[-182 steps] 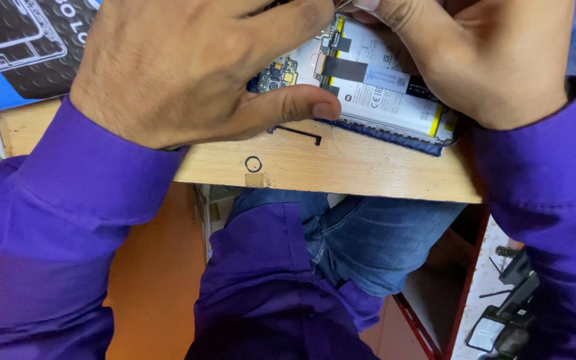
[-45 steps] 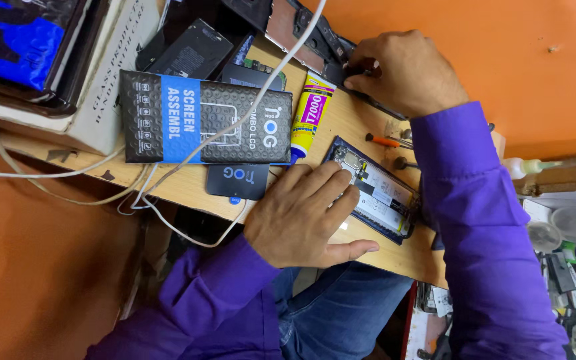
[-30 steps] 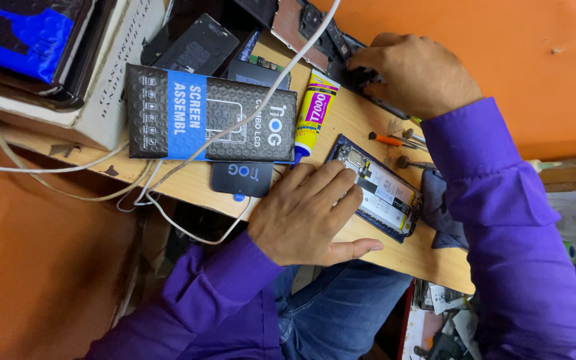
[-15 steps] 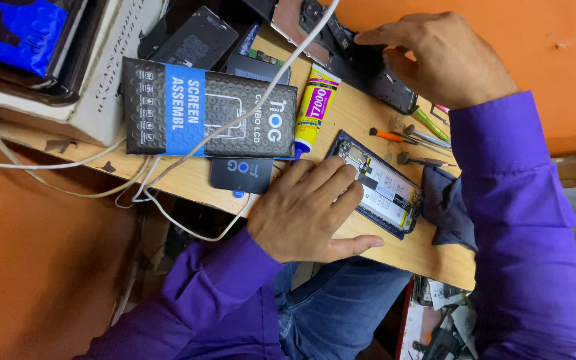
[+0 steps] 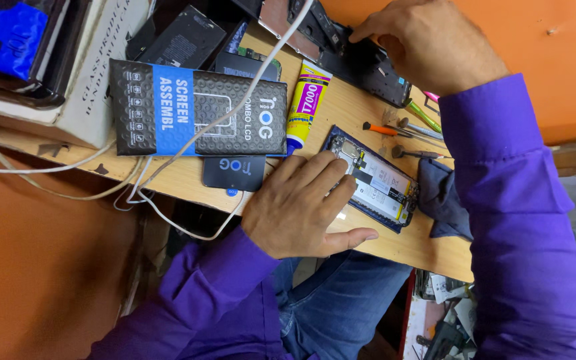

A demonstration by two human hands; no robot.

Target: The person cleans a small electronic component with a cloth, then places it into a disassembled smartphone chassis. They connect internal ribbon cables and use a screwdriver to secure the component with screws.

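Fingers of the left hand lie flat, spread on the opened phone near the counter front edge. Right hand, grip curled, touches a black phone frame at the cluttered back; bare wood shows between.

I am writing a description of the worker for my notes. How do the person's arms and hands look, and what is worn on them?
Both arms are covered by long purple shirt sleeves that reach the wrists. The left hand and the right hand are bare: no gloves, and no ring or watch shows. The sleeve cloth is plain, without pattern or markings, and folds loosely at the elbows.
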